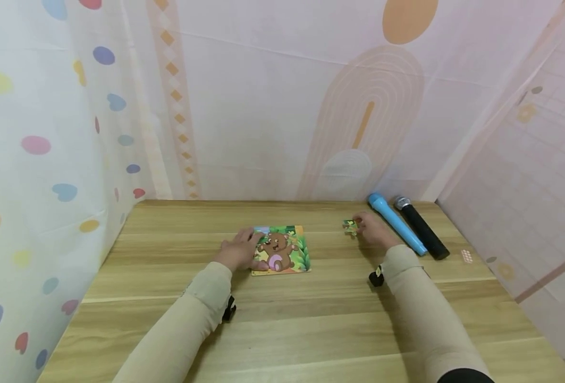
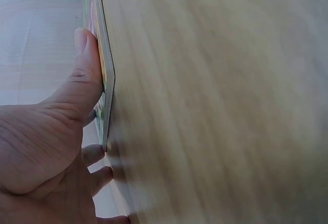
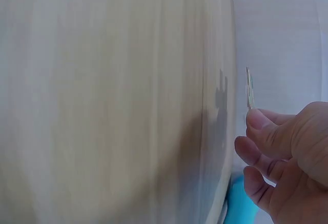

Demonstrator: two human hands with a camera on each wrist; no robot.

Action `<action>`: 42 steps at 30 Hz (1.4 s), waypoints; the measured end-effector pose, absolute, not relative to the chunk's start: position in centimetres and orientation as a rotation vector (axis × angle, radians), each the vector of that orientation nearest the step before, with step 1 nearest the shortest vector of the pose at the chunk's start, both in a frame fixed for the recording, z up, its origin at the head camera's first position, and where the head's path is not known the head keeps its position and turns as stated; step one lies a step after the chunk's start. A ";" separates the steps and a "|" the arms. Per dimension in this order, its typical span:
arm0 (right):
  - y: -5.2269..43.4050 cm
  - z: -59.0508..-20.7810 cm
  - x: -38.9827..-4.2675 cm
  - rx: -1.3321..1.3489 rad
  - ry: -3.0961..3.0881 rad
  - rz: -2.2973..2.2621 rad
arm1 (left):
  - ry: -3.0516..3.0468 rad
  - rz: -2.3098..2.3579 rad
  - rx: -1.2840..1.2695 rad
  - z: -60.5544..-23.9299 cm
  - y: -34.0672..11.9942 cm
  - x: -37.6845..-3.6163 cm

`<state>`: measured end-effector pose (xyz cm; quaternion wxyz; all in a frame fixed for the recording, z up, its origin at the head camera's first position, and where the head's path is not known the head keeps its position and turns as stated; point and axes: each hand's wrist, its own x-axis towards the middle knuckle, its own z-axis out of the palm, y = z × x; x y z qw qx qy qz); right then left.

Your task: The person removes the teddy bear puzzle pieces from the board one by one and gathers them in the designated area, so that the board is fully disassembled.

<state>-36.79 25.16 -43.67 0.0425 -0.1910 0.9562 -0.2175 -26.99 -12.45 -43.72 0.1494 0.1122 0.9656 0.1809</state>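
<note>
A bear jigsaw puzzle (image 1: 282, 251) lies flat in its board in the middle of the table. My left hand (image 1: 239, 250) rests on the board's left side, and its straight thumb (image 2: 88, 70) lies along the picture's face in the left wrist view. The other fingers are spread by the board's edge and the table. Off to the right of the board, my right hand (image 1: 373, 230) pinches a small green puzzle piece (image 1: 350, 227) between thumb and index finger. Seen edge-on in the right wrist view, that puzzle piece (image 3: 249, 89) is raised off the table, its shadow falling below.
Beyond my right hand, a blue microphone (image 1: 397, 223) and a black microphone with a silver head (image 1: 421, 227) lie side by side at the back right. A small dotted patch (image 1: 466, 256) sits near the right edge. Patterned cloth (image 1: 263, 106) hangs behind the wooden table (image 1: 282, 330).
</note>
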 end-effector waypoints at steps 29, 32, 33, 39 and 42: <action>29.9 -43.7 -37.2 -0.493 3.050 -0.531 | 2.776 0.471 0.348 -43.2 -12.3 -26.9; 30.0 -43.9 -37.2 -0.506 3.063 -0.502 | 2.776 0.503 0.346 -43.2 -12.3 -26.9; 30.0 -44.0 -37.2 -0.500 3.060 -0.503 | 2.776 0.510 0.347 -43.2 -12.4 -26.8; 30.2 -44.2 -37.0 -0.469 3.057 -0.485 | 2.769 0.539 0.340 -43.4 -12.4 -26.9; 30.1 -44.2 -37.0 -0.459 3.079 -0.466 | 2.776 0.529 0.344 -43.4 -12.4 -27.0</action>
